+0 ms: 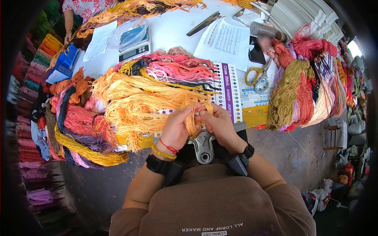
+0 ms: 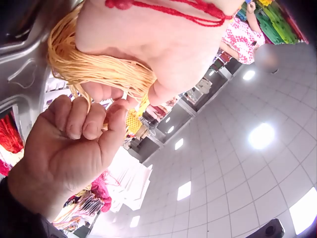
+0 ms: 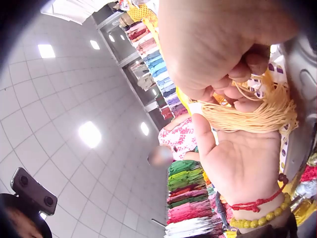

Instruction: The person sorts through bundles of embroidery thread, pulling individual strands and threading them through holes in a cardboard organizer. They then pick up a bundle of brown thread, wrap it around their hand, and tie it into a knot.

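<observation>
Close over the table's front edge, my left hand (image 1: 176, 126) grips a hank of pale orange embroidery thread (image 1: 191, 125). In the left wrist view the strands (image 2: 101, 69) drape across its palm and hang in a loop. Facing it, my right hand (image 1: 225, 128) has curled fingers and pinches strands at the hank's end between thumb and forefinger. Both sets of fingertips meet there. Right under the hands is a metal clip (image 1: 204, 147) with a heart-shaped cutout. More orange thread (image 1: 134, 104) lies beside them, looped through a white punched card (image 1: 237, 94) with a purple strip.
Scissors (image 1: 258, 76) lie right of the card, near a phone (image 1: 256, 56). Farther back are a digital scale (image 1: 136, 49) with a clear bowl, printed sheets (image 1: 224, 41) and a blue box (image 1: 65, 63). Coloured hanks (image 1: 291, 94) hang over the right side. Another person (image 1: 80, 10) stands across the table.
</observation>
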`<move>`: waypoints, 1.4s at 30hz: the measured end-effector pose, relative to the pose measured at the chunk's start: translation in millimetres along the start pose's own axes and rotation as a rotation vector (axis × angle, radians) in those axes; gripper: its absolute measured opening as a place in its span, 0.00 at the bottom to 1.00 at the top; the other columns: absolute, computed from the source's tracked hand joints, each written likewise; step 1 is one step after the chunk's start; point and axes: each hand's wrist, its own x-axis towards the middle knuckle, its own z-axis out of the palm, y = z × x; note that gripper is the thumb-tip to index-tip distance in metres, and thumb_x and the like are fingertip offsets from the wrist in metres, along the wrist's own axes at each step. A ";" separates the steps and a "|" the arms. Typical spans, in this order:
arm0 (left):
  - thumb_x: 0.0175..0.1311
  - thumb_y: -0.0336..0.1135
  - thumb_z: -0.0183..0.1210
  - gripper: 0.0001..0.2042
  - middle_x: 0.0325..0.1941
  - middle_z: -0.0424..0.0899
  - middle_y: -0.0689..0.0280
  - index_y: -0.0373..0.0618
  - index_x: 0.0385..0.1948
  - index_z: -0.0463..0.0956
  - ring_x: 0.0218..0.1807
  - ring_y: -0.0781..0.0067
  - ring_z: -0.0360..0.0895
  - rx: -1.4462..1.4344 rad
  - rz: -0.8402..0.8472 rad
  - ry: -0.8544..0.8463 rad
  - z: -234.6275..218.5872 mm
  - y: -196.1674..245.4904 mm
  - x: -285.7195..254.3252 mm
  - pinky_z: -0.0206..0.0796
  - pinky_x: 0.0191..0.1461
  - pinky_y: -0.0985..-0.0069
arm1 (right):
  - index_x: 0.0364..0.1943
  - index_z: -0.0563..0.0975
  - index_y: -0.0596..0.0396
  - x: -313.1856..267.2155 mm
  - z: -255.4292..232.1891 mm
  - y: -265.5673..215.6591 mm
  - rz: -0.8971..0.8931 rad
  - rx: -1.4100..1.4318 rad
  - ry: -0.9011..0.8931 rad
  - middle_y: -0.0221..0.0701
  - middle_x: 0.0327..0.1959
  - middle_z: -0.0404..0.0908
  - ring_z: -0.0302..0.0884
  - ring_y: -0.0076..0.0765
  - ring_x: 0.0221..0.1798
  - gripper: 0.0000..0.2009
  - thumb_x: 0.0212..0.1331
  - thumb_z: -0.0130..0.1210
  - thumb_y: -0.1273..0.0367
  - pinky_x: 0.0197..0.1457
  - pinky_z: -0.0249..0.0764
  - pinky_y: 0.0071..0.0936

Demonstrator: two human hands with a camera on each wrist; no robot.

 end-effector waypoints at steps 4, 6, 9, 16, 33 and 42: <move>0.65 0.39 0.43 0.15 0.38 0.75 0.66 0.37 0.44 0.69 0.37 0.78 0.71 0.043 0.012 -0.008 -1.7 -0.7 0.8 0.65 0.37 0.79 | 0.43 0.73 0.58 0.1 0.0 1.5 0.001 -0.011 0.008 0.24 0.25 0.77 0.54 0.09 0.13 0.11 0.58 0.51 0.69 0.15 0.49 0.10; 0.65 0.39 0.43 0.15 0.38 0.75 0.66 0.37 0.45 0.69 0.37 0.78 0.71 0.045 0.006 -0.005 -3.4 -1.4 1.1 0.65 0.37 0.79 | 0.43 0.73 0.58 0.5 -0.4 3.2 -0.003 -0.027 0.001 0.24 0.25 0.77 0.55 0.09 0.13 0.11 0.58 0.51 0.69 0.15 0.49 0.10; 0.65 0.38 0.43 0.15 0.39 0.76 0.65 0.36 0.45 0.69 0.38 0.77 0.72 0.046 -0.002 0.002 -2.9 -1.2 0.6 0.65 0.37 0.78 | 0.42 0.73 0.58 0.1 0.1 3.1 -0.004 -0.045 -0.005 0.23 0.25 0.76 0.55 0.09 0.13 0.11 0.57 0.51 0.68 0.15 0.50 0.09; 0.65 0.37 0.43 0.15 0.39 0.76 0.64 0.36 0.45 0.70 0.37 0.77 0.73 0.046 -0.010 0.005 -3.8 -2.2 0.7 0.66 0.36 0.78 | 0.39 0.74 0.57 0.2 -0.6 4.7 0.013 -0.048 -0.009 0.20 0.22 0.73 0.55 0.08 0.14 0.10 0.57 0.52 0.68 0.16 0.50 0.10; 0.63 0.35 0.46 0.12 0.37 0.76 0.66 0.38 0.43 0.71 0.36 0.77 0.73 0.043 -0.032 0.042 -6.5 -4.8 0.9 0.65 0.35 0.79 | 0.37 0.74 0.57 -2.6 0.5 3.9 0.039 -0.074 -0.004 0.19 0.20 0.72 0.55 0.09 0.15 0.10 0.56 0.53 0.65 0.16 0.48 0.10; 0.63 0.34 0.46 0.11 0.35 0.76 0.68 0.39 0.42 0.71 0.35 0.78 0.73 0.048 -0.031 0.052 -8.3 -6.6 1.7 0.65 0.35 0.80 | 0.34 0.74 0.56 -2.0 0.2 5.9 0.042 -0.079 0.001 0.18 0.19 0.71 0.54 0.09 0.15 0.09 0.56 0.54 0.65 0.17 0.48 0.11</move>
